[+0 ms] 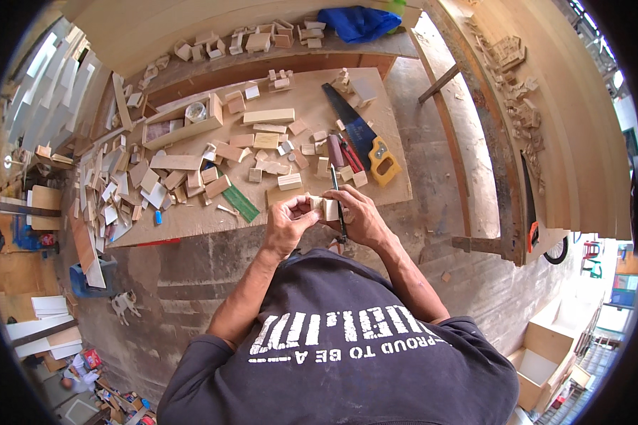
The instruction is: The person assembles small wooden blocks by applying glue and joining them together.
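At the near edge of the worktable (347,85), my left hand (287,225) pinches a small pale wood block (329,209). My right hand (361,218) is closed around a long, thin, dark tool (336,178), held upright against the block. Just beyond my hands sit loose wood offcuts (289,181), several red and dark hand tools (353,157), and a yellow-handled saw (383,159). A green strip (241,200) lies left of my hands, near a larger pile of wood pieces (120,184).
An open wooden box (156,134) holds a round container. A blue bag (354,25) rests on the back bench. A side bench (532,142) carries wood carvings. A cat (124,306) is on the floor at left, with what looks like a person (81,379) lower down. Boxes (546,361) stand at right.
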{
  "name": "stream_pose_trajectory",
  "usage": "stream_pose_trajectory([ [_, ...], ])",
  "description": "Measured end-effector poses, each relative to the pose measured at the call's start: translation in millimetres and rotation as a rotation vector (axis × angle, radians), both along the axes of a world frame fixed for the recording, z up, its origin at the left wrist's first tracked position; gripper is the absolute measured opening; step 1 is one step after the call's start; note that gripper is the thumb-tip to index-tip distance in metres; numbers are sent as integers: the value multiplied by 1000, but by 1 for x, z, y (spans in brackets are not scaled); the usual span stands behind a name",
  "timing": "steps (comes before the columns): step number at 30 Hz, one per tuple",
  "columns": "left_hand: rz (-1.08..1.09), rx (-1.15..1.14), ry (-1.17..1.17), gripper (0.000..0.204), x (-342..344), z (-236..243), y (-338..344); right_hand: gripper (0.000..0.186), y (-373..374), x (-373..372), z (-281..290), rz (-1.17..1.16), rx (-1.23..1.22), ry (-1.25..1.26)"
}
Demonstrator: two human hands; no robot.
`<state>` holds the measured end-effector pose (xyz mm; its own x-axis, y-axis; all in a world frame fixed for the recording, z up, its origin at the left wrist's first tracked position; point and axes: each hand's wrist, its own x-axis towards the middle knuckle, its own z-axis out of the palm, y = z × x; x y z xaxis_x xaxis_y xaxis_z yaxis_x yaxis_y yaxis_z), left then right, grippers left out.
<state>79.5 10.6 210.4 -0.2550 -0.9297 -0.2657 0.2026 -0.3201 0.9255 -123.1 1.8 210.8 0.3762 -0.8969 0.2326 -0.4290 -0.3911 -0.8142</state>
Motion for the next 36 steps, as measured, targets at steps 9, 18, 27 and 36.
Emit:
stream_pose_trajectory([
  [9,-61,76,27,21,59,-26,-13,61,-1,56,-8,-41,104,71],
  [18,47,439,-57,24,120,-141,-22,45,15,57,-131,-255,182,564],
  [27,164,288,-181,19,123,-146,-59,54,-59,49,-176,-99,-76,808],
  [36,-151,-196,-409,24,95,-127,-73,51,-51,62,-109,45,747,-332],
])
